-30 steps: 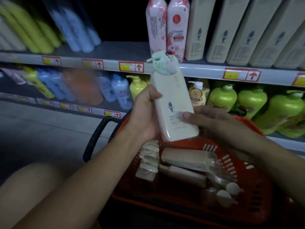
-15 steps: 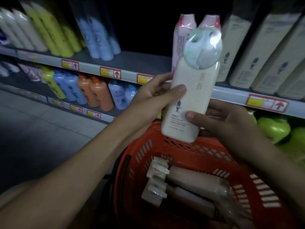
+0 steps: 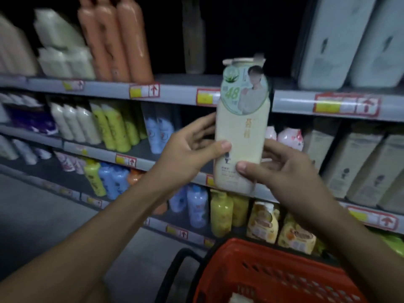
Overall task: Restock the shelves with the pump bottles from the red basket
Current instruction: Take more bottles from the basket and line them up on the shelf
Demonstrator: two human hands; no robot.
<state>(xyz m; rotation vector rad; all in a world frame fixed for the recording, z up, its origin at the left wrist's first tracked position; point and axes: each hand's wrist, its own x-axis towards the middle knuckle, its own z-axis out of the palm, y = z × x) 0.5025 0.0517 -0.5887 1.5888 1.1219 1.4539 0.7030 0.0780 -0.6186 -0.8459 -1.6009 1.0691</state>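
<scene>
A cream pump bottle [image 3: 242,136] with a round green tag on its neck is held upright in front of the shelves. My left hand [image 3: 190,149] grips its left side, thumb across the front. My right hand [image 3: 282,169] holds its lower right side, thumb on the label. The red basket [image 3: 273,274] sits below at the bottom right, only its near rim and wall in view, with a pale bottle corner barely showing inside. Behind the bottle's top, the upper shelf [image 3: 181,84] has a dark gap between orange bottles and large white bottles.
Matching cream bottles [image 3: 358,162] stand on the middle shelf at right. Orange bottles [image 3: 122,40] and big white bottles [image 3: 354,40] fill the top shelf. Yellow, blue and white bottles line the lower shelves. A black basket handle [image 3: 175,270] curves at left over grey floor.
Both hands have raised the cream bottle higher, from just over the basket up to the upper shelf edge. The view has tilted up, so the basket's contents have dropped out of sight.
</scene>
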